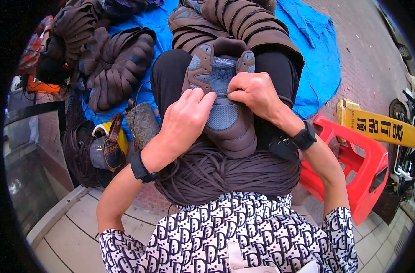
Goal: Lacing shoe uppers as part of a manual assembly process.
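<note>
A brown shoe upper [235, 134] with blue-grey mesh lies across my lap, its toe toward me and its tongue [220, 77] showing between the eyelet flaps. My left hand [185, 116] is closed in a pinch at the left edge of the lacing gap. From the other side my right hand [257, 94] pinches at the right edge. A short stretch of dark shoelace [221, 95] runs between my fingertips across the tongue; the ends are hidden by my fingers. Below the toe, a thick bundle of dark brown shoelaces [225, 170] rests on my lap.
Stacked brown shoe uppers [248, 27] lie beyond my knees, and more piles [118, 68] sit at left on a blue tarp [314, 59]. A red plastic stool [353, 164] stands at right beside a yellow sign beam [380, 125]. A yellow-and-black roll [108, 148] is at left.
</note>
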A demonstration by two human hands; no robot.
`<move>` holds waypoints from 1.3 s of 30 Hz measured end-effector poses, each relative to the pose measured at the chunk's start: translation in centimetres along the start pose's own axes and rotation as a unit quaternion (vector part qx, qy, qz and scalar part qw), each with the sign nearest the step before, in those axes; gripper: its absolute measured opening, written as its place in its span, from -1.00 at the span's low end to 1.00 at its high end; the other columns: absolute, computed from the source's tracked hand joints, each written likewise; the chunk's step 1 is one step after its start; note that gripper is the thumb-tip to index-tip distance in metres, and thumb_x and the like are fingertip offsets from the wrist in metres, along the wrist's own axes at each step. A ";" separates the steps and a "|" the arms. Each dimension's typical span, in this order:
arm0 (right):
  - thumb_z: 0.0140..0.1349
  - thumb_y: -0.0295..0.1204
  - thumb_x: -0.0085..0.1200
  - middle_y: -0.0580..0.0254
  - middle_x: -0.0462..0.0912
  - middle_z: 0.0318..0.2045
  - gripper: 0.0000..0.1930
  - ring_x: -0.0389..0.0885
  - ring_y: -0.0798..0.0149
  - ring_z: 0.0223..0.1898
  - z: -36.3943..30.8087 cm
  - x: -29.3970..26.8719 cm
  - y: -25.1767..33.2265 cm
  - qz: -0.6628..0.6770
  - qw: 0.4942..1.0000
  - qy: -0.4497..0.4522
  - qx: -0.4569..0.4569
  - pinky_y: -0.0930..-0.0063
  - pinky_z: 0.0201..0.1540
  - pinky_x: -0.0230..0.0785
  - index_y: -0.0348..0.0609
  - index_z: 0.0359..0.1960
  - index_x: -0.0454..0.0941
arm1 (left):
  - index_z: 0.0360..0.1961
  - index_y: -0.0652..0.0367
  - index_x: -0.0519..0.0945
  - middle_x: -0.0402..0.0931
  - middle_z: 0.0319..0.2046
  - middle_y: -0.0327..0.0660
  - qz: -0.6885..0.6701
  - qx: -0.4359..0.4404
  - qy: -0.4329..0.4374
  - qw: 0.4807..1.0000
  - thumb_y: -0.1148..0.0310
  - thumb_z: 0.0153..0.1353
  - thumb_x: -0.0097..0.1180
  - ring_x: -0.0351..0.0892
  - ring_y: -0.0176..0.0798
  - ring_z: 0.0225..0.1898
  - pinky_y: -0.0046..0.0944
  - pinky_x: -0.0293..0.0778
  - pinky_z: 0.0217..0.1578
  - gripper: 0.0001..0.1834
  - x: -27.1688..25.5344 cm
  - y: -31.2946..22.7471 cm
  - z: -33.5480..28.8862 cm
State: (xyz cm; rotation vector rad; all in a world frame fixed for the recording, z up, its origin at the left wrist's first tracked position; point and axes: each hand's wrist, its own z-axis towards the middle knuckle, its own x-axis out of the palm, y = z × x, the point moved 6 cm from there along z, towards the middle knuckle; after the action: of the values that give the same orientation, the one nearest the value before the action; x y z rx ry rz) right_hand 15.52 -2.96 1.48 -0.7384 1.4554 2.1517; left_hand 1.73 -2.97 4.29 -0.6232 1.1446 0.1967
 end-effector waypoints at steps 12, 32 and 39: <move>-0.18 -0.47 0.09 0.14 0.53 -0.63 -0.91 0.54 0.24 -0.57 -1.5 0.7 -0.3 0.151 0.981 -0.066 0.100 0.47 -0.49 0.37 -0.22 -0.62 0.53 | -0.31 0.12 0.51 0.44 -0.53 -0.12 0.041 -0.079 0.072 0.993 0.45 -0.03 0.08 0.49 -0.02 -0.48 -0.12 0.41 -0.47 -0.81 1.1 0.7 2.0; -0.19 -0.50 0.12 0.23 0.50 -0.59 -0.90 0.50 0.23 -0.49 -1.6 -0.1 1.4 -0.031 0.996 -0.078 0.021 0.46 -0.41 0.35 -0.22 -0.57 0.54 | -0.45 0.18 0.52 0.52 -0.51 -0.08 -0.083 -0.092 0.026 0.992 0.49 -0.05 0.09 0.54 -0.06 -0.45 -0.22 0.44 -0.45 -0.92 0.5 1.2 2.5; -0.18 -0.41 0.09 0.26 0.46 -0.60 -0.93 0.46 0.21 -0.48 -1.4 0.5 1.5 -0.038 0.996 -0.085 0.008 0.36 -0.40 0.34 -0.11 -0.62 0.53 | -0.43 0.19 0.52 0.51 -0.52 -0.06 -0.064 -0.101 0.053 0.991 0.48 -0.04 0.10 0.54 -0.04 -0.46 -0.21 0.44 -0.45 -0.91 0.6 1.1 2.6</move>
State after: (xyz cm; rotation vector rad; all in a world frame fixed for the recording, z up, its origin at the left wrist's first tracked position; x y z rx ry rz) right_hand 14.47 -4.78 1.75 -0.5788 1.3342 2.0872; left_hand 3.53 -0.75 4.06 -0.8932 1.1913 0.1715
